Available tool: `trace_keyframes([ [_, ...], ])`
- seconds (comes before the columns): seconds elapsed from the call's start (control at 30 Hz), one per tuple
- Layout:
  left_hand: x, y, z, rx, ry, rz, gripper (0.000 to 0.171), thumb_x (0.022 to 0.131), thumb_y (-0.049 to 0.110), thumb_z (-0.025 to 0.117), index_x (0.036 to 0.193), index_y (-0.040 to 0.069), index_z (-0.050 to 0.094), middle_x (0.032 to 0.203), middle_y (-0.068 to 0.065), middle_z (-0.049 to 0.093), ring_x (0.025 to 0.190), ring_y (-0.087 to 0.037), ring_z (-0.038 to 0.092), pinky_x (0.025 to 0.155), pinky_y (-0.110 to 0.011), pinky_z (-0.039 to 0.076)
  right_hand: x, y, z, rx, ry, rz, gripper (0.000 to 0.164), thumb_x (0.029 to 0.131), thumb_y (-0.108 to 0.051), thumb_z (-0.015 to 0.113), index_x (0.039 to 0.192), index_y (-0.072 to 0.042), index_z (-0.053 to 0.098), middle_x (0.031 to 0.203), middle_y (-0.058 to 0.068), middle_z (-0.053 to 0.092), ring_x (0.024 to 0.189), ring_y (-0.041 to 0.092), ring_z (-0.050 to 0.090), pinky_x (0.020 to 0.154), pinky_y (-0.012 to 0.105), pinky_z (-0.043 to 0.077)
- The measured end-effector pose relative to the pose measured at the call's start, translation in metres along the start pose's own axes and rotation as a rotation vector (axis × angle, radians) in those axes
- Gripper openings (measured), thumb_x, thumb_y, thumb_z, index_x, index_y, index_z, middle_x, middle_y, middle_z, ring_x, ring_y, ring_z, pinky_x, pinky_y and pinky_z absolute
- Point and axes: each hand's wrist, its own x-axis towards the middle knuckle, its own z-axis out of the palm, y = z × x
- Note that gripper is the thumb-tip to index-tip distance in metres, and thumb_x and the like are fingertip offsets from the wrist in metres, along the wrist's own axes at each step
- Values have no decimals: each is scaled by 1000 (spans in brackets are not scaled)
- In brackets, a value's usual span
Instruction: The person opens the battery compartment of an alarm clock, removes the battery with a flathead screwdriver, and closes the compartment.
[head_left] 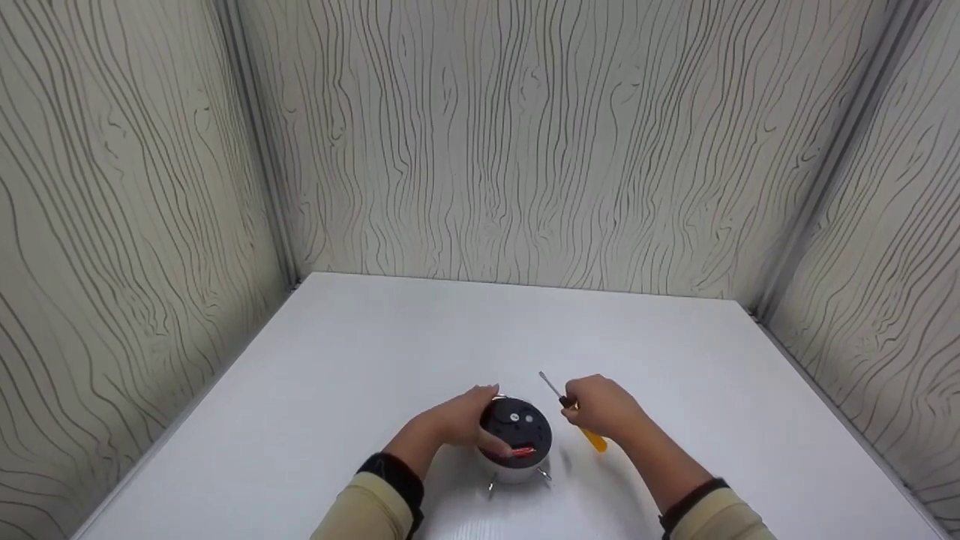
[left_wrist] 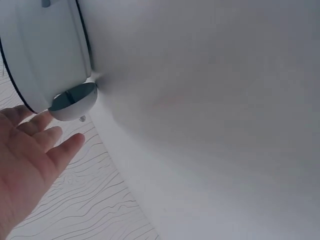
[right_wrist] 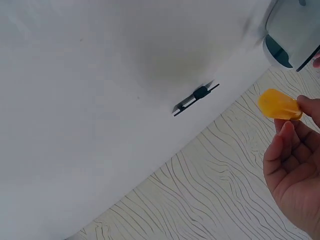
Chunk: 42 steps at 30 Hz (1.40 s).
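A round twin-bell alarm clock [head_left: 516,424] with a white case is on the white table, its black back facing up. My left hand [head_left: 463,421] holds it from the left, thumb across the back beside a small red piece [head_left: 523,451]. In the left wrist view the fingers are near a pale bell [left_wrist: 75,104] on the clock's side. To the right of the clock, my right hand [head_left: 606,405] grips a screwdriver by its yellow handle [head_left: 595,439]. Its metal shaft [head_left: 550,383] points up and left, apart from the clock.
The white table [head_left: 360,337] is bounded by wood-grain patterned walls [head_left: 480,150] at the back and both sides. Two thin metal legs [head_left: 491,486] stick out from the clock's near side. A small black piece [right_wrist: 200,93] shows on the white surface in the right wrist view.
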Motion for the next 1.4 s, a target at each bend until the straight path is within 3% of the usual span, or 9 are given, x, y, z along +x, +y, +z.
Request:
trace_keyframes([
  [0.13, 2, 4, 1, 4, 38, 32, 98, 65, 55, 74, 143, 15, 32, 144, -5, 35, 132, -23, 32, 104, -43, 30, 1, -8, -5, 55, 35, -33, 10, 82, -21, 68, 79, -13, 62, 68, -2, 57, 61, 13, 52, 57, 30, 48],
  [0.27, 1, 12, 0, -39, 89, 46, 88, 70, 52, 72, 140, 16, 36, 140, -4, 40, 129, -23, 36, 102, -43, 34, 2, -14, -7, 160, 72, -42, 8, 84, -23, 66, 84, -16, 62, 73, -3, 60, 63, 12, 54, 56, 28, 50],
  [0.47, -1, 28, 0, -126, 177, 79, 71, 77, 50, 67, 136, 18, 43, 132, -2, 50, 123, -20, 44, 97, -42, 39, 1, -22, -9, 303, 132, -131, 8, 84, -26, 66, 84, -19, 61, 74, -6, 61, 66, 11, 56, 61, 27, 51],
  [0.6, -2, 36, 0, -217, 212, 106, 64, 80, 44, 66, 134, 18, 46, 123, -2, 57, 115, -19, 52, 93, -41, 44, 1, -28, -10, 395, 132, -179, 10, 83, -27, 67, 85, -19, 61, 75, -6, 61, 66, 11, 58, 61, 26, 52],
  [0.73, -1, 39, 2, -249, 205, 108, 62, 80, 44, 67, 133, 20, 47, 120, -1, 59, 112, -16, 54, 90, -39, 46, 1, -31, -10, 461, 133, -210, 10, 83, -24, 67, 87, -16, 62, 76, -4, 63, 68, 12, 59, 61, 27, 52],
  [1.03, -3, 38, 1, -355, 270, 130, 48, 82, 32, 68, 126, 19, 52, 91, 8, 66, 83, -8, 62, 74, -29, 53, -1, -31, -4, 715, 60, -234, 22, 85, -22, 65, 99, -6, 61, 90, 5, 65, 84, 18, 64, 73, 31, 54],
  [1.13, -3, 38, 0, -366, 286, 122, 45, 82, 29, 68, 123, 18, 55, 86, 7, 66, 77, -8, 61, 69, -28, 54, 0, -30, -2, 745, 55, -234, 23, 84, -24, 66, 98, -7, 61, 89, 5, 65, 85, 18, 64, 75, 32, 53],
  [1.23, -3, 37, 0, -362, 286, 102, 40, 80, 27, 70, 118, 18, 58, 85, 6, 66, 76, -8, 61, 68, -28, 54, 0, -29, 0, 708, 60, -233, 24, 83, -29, 66, 97, -10, 63, 89, 2, 65, 85, 16, 63, 76, 32, 53],
  [1.4, -3, 35, -2, -272, 292, 111, 18, 81, 24, 69, 99, 17, 68, 83, 8, 65, 76, -8, 58, 69, -27, 53, 1, -27, 0, 642, 53, -245, 25, 83, -33, 67, 98, -14, 64, 92, -1, 65, 88, 15, 63, 79, 33, 52],
])
